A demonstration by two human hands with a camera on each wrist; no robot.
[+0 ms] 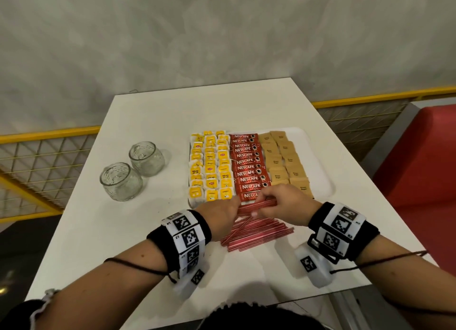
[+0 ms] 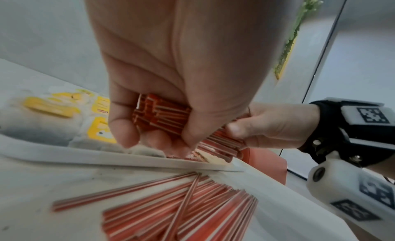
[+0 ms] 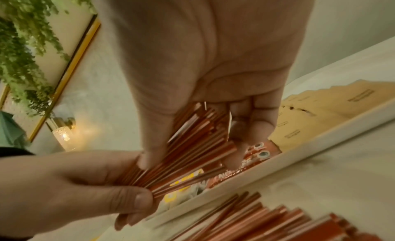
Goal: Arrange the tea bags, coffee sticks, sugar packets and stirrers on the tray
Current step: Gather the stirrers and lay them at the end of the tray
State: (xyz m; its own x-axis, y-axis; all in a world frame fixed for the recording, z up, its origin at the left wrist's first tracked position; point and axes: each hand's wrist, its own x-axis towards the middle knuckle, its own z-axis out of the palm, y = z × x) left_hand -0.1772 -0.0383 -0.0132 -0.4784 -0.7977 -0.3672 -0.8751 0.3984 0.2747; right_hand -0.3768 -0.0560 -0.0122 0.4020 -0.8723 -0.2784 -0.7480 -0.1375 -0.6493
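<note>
Stirrer step in hand. Already laid in columns on the white tray (image 1: 320, 157): yellow Lipton tea bags (image 1: 211, 167) at the left, red Nescafé Classic coffee sticks (image 1: 248, 168) in the middle, brown sugar packets (image 1: 283, 160) at the right. Only the red-and-white striped stirrers left to place.

Held over the tray's near edge, a bundle of stirrers (image 1: 265, 203), gripped at both ends. Left hand (image 1: 220, 212) curled round one end, fingers (image 2: 123, 126) closed under the bundle and thumb pressed on top. Right hand (image 1: 287, 202) clamped on the other end, thumb (image 3: 155, 143) on one side and fingers on the other, the stirrers fanning out a little between them. Both hands apparently squaring the bundle, though blur in the wrist views leaves the exact alignment uncertain.

On the white table (image 1: 153, 122) just below the hands, near the tray's front rim, a loose pile of stirrers (image 1: 259, 233), mostly parallel with one or two lying askew. Well to the left, two empty glass jars (image 1: 134, 171), apart from the tray.

Next move, by judgement: ends tapped even, then the bundle set down flat in free tray space, probably along the near edge or the bare strip at the far right, without nudging the coffee sticks or sugar packets out of line. After that, the pile on the table gathered the same way.
</note>
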